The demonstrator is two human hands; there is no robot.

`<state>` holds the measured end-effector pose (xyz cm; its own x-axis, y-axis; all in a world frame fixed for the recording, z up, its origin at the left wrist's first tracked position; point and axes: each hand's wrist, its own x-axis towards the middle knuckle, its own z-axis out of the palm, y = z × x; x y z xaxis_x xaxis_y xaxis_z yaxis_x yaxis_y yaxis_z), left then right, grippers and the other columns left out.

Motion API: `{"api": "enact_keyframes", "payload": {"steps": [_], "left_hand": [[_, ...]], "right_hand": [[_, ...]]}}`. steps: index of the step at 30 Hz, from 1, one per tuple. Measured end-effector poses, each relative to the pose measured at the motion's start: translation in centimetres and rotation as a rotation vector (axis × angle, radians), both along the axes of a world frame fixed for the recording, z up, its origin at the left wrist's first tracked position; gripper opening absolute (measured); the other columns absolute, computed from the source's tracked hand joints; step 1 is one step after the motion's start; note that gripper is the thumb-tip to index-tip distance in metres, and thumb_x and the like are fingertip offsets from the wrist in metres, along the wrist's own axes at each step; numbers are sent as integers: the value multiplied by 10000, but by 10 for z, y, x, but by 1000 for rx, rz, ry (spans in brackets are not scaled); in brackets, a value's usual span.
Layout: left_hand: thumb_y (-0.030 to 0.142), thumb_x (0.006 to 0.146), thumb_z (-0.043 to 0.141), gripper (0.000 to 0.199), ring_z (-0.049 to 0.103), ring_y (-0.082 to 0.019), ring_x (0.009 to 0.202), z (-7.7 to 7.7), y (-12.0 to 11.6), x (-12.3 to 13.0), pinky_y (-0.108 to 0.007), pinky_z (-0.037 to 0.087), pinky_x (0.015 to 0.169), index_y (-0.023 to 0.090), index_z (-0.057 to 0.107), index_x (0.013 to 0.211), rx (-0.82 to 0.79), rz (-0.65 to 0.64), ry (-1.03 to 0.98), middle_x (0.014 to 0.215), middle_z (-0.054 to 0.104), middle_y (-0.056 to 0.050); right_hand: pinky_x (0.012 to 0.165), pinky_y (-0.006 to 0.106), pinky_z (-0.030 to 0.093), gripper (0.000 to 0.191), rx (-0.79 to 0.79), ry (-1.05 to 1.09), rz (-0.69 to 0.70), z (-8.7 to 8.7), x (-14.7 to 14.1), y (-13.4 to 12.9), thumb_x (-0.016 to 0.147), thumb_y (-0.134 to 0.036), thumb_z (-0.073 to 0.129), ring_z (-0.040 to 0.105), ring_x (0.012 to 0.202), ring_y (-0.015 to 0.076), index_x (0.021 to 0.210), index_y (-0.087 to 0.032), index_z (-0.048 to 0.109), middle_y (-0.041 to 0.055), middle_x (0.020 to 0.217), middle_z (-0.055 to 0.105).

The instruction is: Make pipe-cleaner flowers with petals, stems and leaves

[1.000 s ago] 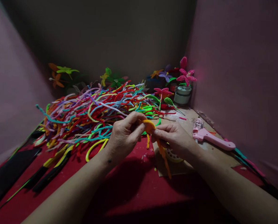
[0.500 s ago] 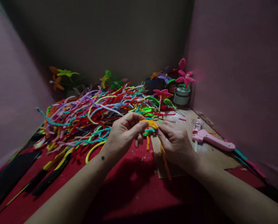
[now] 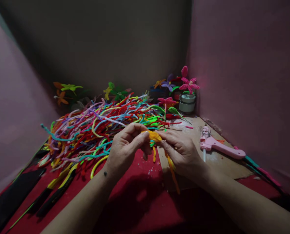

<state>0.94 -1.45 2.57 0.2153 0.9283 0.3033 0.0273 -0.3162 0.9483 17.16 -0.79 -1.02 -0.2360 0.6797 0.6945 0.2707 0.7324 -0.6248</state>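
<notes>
Both hands meet over the red surface around a small folded bundle of orange pipe cleaner (image 3: 155, 136). My left hand (image 3: 129, 143) is closed, its thumb and fingers pinching the bundle's left end. At the other end, the fingertips of my right hand (image 3: 181, 148) pinch it. An orange pipe cleaner tail (image 3: 172, 172) hangs below my right hand. Part of the bundle is hidden by my fingers. Behind my hands lies a large heap of pipe cleaners (image 3: 86, 130) in many colours.
A pink glue gun (image 3: 223, 148) lies on a board (image 3: 232, 169) at the right. Yellow-and-black pliers (image 3: 59, 188) rest at the left. A pink pipe-cleaner flower (image 3: 190, 85) rises from a grey-white container (image 3: 187, 104) at the back, with more flowers along the wall.
The camera view has shifted slightly. Both hands keep pinching the orange bundle, which has turned a little and shows a broader face.
</notes>
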Motion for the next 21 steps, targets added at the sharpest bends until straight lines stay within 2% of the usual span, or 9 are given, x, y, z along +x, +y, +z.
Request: {"api": "enact_keyframes", "payload": {"steps": [3, 5, 7, 9, 12, 16, 21], "left_hand": [[264, 826, 530, 107, 562, -119, 448, 0, 1, -1, -233, 460, 429, 161, 520, 856, -6, -2, -3, 563, 607, 8], [264, 822, 534, 107, 562, -119, 447, 0, 1, -2, -234, 461, 432, 162, 524, 854, -3, -3, 5, 560, 606, 8], [262, 818, 539, 105, 562, -119, 451, 0, 0, -2, -237, 466, 440, 162, 530, 849, 1, -4, 12, 561, 607, 7], [259, 816, 544, 101, 565, -120, 460, 0, -1, -1, -239, 469, 446, 164, 533, 846, 0, -5, 13, 569, 613, 4], [257, 816, 546, 96, 560, -119, 459, 0, -2, 0, -238, 464, 442, 167, 531, 846, -1, 0, -1, 567, 612, 5], [255, 821, 540, 93, 555, -120, 451, 0, -2, 0, -240, 460, 432, 169, 523, 853, -6, 3, -15, 562, 610, 9], [265, 824, 537, 102, 558, -119, 440, -1, -1, -1, -236, 462, 426, 166, 520, 842, -7, -3, -3, 554, 612, 6]], "right_hand": [[755, 327, 486, 235, -229, 168, 88, 5, 0, 1, 816, -174, 537, 603, 815, 156, 997, -215, 681, 53, 905, 678], [737, 322, 483, 196, -378, 268, 125, 8, 0, 1, 777, -191, 590, 602, 794, 157, 931, -221, 707, 45, 879, 683], [601, 279, 470, 175, -520, 343, 140, 10, 0, 2, 734, -226, 641, 572, 648, 131, 887, -200, 722, 44, 796, 678], [444, 227, 376, 195, -625, 403, 132, 10, 0, 2, 695, -259, 679, 466, 484, 80, 865, -176, 726, 30, 683, 652], [384, 198, 279, 180, -664, 485, 133, 10, 0, 3, 667, -248, 700, 378, 413, 45, 821, -157, 717, -5, 582, 606], [391, 194, 284, 85, -620, 516, 146, 9, 0, 2, 657, -222, 701, 392, 413, 44, 705, -154, 682, -36, 525, 557], [401, 198, 281, 94, -644, 488, 124, 12, 0, 1, 646, -229, 704, 400, 425, 52, 673, -147, 667, -38, 504, 538]]}}
